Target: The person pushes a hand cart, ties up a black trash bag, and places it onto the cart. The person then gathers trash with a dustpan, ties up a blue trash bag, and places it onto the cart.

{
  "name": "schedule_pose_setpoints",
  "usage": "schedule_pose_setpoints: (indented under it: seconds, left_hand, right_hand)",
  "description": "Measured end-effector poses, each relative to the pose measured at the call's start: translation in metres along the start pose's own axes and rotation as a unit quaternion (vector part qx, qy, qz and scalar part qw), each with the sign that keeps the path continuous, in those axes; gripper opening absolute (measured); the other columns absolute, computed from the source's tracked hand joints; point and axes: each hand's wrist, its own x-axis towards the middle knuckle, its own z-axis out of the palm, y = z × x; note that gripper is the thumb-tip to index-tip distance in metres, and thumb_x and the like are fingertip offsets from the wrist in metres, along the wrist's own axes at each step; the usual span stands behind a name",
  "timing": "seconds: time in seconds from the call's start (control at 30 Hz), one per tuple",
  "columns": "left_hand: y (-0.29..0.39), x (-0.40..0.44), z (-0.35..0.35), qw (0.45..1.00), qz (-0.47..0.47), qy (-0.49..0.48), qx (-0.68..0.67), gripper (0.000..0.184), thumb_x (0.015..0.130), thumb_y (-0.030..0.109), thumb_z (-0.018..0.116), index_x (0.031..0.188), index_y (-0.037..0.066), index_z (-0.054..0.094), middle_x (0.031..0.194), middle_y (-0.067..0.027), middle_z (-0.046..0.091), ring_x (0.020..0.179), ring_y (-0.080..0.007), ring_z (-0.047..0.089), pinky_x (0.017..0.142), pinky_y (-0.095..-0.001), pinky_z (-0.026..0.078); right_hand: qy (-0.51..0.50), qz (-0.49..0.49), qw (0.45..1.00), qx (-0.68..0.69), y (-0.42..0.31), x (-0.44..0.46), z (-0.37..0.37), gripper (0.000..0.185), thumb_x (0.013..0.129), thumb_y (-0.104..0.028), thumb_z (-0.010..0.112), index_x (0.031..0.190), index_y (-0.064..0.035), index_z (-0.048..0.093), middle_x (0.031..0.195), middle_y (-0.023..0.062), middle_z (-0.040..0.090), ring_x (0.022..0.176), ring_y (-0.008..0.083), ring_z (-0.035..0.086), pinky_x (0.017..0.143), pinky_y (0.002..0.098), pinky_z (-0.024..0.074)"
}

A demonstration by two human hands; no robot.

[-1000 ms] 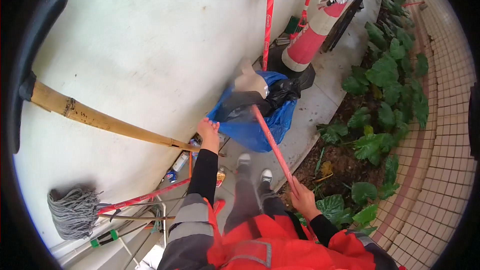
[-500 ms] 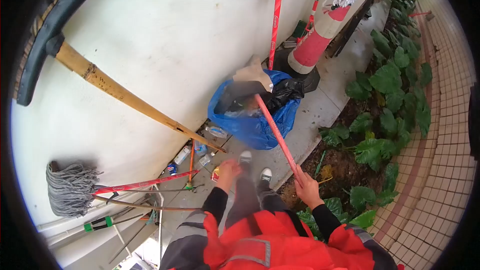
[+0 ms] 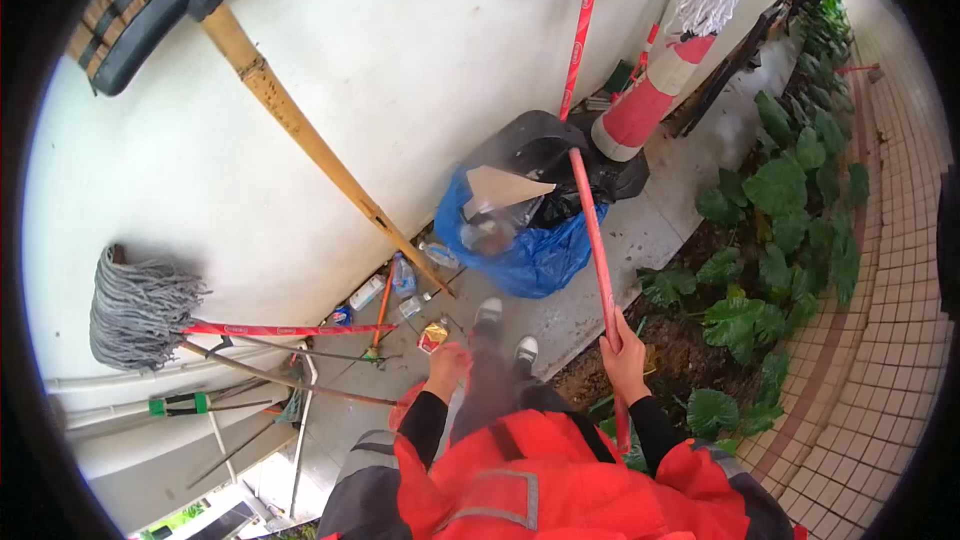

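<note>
My right hand (image 3: pixel 625 360) is wrapped around a long red handle (image 3: pixel 597 250). The handle's far end meets a dark head (image 3: pixel 540 135), which looks like a dustpan, over the blue bag (image 3: pixel 545 265). Inside the bag's mouth lie a piece of brown cardboard (image 3: pixel 500 190) and other rubbish. Low in front of my body, my left hand (image 3: pixel 447 372) has its fingers curled. Something thin and red (image 3: pixel 405 405) shows beside it, and what the fingers hold is unclear. A red-and-gold packet (image 3: pixel 433 336) lies on the ground just beyond that hand.
Plastic bottles (image 3: pixel 403 277) lie along the white wall (image 3: pixel 330 110). A bamboo-handled broom (image 3: pixel 300 130) and a grey mop (image 3: pixel 140 310) lean at left. A red-and-white cone (image 3: pixel 640 110) stands behind the bag. Leafy plants (image 3: pixel 780 190) border the path at right.
The handle's dark head has moved up and back from the bag's mouth, uncovering the cardboard inside. My left hand has moved slightly down. The view has shifted.
</note>
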Motion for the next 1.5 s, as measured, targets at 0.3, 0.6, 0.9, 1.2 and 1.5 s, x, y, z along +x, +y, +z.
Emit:
schedule_pose_setpoints:
  seconds: [0.3, 0.6, 0.9, 1.2, 1.5]
  left_hand:
    - [-0.034, -0.028, -0.019, 0.998, -0.043, -0.027, -0.034, 0.019, 0.085, 0.012, 0.051, 0.103, 0.004, 0.053, 0.084, -0.0089, 0.057, 0.071, -0.0233, 0.058, 0.068, -0.0392, 0.052]
    - [-0.031, -0.078, -0.039, 0.998, -0.015, -0.058, 0.032, 0.025, 0.085, 0.011, 0.054, 0.109, 0.004, 0.052, 0.087, -0.0094, 0.058, 0.073, -0.0216, 0.060, 0.069, -0.0358, 0.053]
    - [-0.016, -0.165, 0.019, 0.849, 0.305, -0.273, 0.334, 0.030, 0.079, 0.013, 0.062, 0.108, 0.010, 0.056, 0.080, -0.0031, 0.060, 0.068, -0.0129, 0.057, 0.064, -0.0256, 0.047]
    - [-0.001, -0.267, -0.014, 0.679, 0.529, -0.413, 0.298, 0.052, 0.070, 0.009, 0.069, 0.118, 0.009, 0.050, 0.117, -0.0104, 0.049, 0.108, -0.0281, 0.047, 0.090, -0.0372, 0.041]
    - [0.002, -0.283, -0.049, 0.750, 0.564, -0.186, 0.292, 0.022, 0.073, 0.004, 0.058, 0.092, 0.003, 0.047, 0.086, -0.0116, 0.048, 0.082, -0.0300, 0.049, 0.074, -0.0362, 0.040]
  right_hand:
    - [-0.154, 0.232, 0.936, 0.217, -0.005, -0.035, -0.031, 0.058, 0.076, -0.004, 0.060, 0.130, 0.0011, 0.042, 0.095, 0.0130, 0.064, 0.076, 0.0180, 0.061, 0.067, 0.0298, 0.0481]
    - [-0.071, 0.208, 0.937, 0.271, 0.008, -0.024, 0.008, 0.040, 0.079, -0.004, 0.057, 0.119, -0.0017, 0.050, 0.068, 0.0006, 0.052, 0.046, 0.0070, 0.048, 0.039, 0.0226, 0.0382]
    - [-0.285, 0.493, 0.745, 0.348, -0.029, -0.038, -0.071, 0.015, 0.087, -0.016, 0.052, 0.098, -0.0066, 0.050, 0.069, 0.0006, 0.052, 0.047, 0.0067, 0.046, 0.038, 0.0197, 0.0382]
    - [-0.453, 0.647, 0.490, 0.368, -0.100, -0.111, 0.036, 0.019, 0.090, -0.024, 0.050, 0.088, -0.0064, 0.055, 0.069, 0.0017, 0.052, 0.051, 0.0087, 0.051, 0.042, 0.0236, 0.0406]
    - [-0.564, 0.493, 0.557, 0.359, -0.183, -0.185, 0.127, 0.023, 0.088, -0.026, 0.050, 0.081, -0.0055, 0.057, 0.069, 0.0038, 0.053, 0.053, 0.0123, 0.054, 0.045, 0.0277, 0.0426]
